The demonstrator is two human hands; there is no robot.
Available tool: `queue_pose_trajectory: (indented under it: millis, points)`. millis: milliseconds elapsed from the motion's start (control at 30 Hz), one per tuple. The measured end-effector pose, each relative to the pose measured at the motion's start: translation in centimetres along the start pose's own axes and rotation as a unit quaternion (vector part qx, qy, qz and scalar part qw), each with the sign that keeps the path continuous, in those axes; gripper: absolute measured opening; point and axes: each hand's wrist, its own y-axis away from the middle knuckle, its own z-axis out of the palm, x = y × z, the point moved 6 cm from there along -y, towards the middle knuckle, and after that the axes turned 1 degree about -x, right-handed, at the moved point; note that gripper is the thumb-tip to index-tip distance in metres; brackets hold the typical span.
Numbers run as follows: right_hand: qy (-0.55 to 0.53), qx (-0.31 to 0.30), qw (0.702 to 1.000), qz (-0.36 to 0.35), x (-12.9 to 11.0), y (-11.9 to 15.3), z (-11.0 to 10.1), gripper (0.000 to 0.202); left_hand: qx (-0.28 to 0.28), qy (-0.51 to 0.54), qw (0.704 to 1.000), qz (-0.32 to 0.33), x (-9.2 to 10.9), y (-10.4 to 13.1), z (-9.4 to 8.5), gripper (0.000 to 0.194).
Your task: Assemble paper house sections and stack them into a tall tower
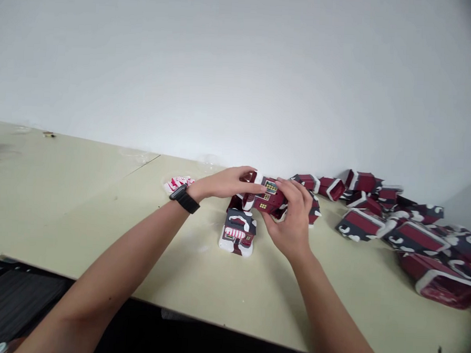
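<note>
Both my hands hold one dark red miniature house point(272, 199) with yellow windows and white, snow-like edging, tipped on its side above the table. My left hand point(235, 183) grips its left end, thumb lying across the front near a window. My right hand point(292, 216) is wrapped round the right end, fingers over the top and thumb below. Just below stands a second miniature house point(238, 232), upright, with a grey roof, a red-and-white striped awning and a white base. Other red pieces behind my hands are partly hidden.
Many more red and grey miniature houses point(410, 233) lie heaped along the right side against the wall point(240, 82). Small red-and-white striped pieces point(178, 183) lie in a pile beyond my left wrist. Clear plastic scraps point(210, 160) rest near the table's back edge.
</note>
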Motion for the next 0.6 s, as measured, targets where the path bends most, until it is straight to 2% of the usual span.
queue_pose_trajectory:
  millis: [33, 100, 167, 233, 300, 333, 400, 433, 500, 533, 600]
  points:
    - [-0.007, 0.004, 1.0, 0.023, 0.1, 0.1, -0.1, 0.084, -0.01, 0.022, 1.0, 0.008, 0.0, -0.2, 0.1, 0.051]
    - [-0.066, 0.019, 0.993, 0.091, 0.7, 0.1, -0.3, 0.109, 0.012, 0.09, 0.996, 0.023, -0.3, -0.4, -0.2, 0.043]
    - [-0.214, 0.017, 0.964, 0.158, 1.1, 0.2, 0.2, 0.12, 0.059, 0.18, 0.982, 0.023, -1.3, -0.2, 0.0, 0.046]
    - [-0.398, -0.012, 0.892, 0.213, 1.1, 0.3, 1.5, 0.112, 0.078, 0.256, 0.963, 0.014, -2.4, 0.1, 1.2, 0.053]
    - [-0.519, -0.021, 0.81, 0.271, 0.9, 0.4, 2.7, 0.101, 0.064, 0.275, 0.959, 0.007, -3.0, 0.7, 2.9, 0.063]
    - [-0.547, -0.008, 0.781, 0.301, 1.0, 0.6, 3.0, 0.096, 0.056, 0.256, 0.965, 0.008, -3.0, 0.9, 3.6, 0.068]
    - [-0.557, 0.038, 0.752, 0.35, 1.5, 0.8, 3.2, 0.084, 0.052, 0.172, 0.984, 0.016, -2.8, 1.4, 3.6, 0.074]
    - [-0.553, 0.061, 0.747, 0.364, 1.8, 0.8, 3.1, 0.079, 0.067, 0.116, 0.991, 0.022, -2.6, 1.6, 2.8, 0.072]
    - [-0.546, 0.093, 0.742, 0.377, 2.4, 0.8, 2.9, 0.072, 0.142, -0.005, 0.989, 0.031, -2.6, 2.1, -0.7, 0.053]
    - [-0.543, 0.104, 0.741, 0.38, 2.7, 0.8, 2.7, 0.069, 0.204, -0.061, 0.977, 0.029, -3.0, 2.5, -3.1, 0.043]
    - [-0.536, 0.12, 0.74, 0.388, 3.2, 0.8, 2.6, 0.065, 0.32, -0.178, 0.93, -0.019, -4.7, 3.8, -8.0, 0.047]
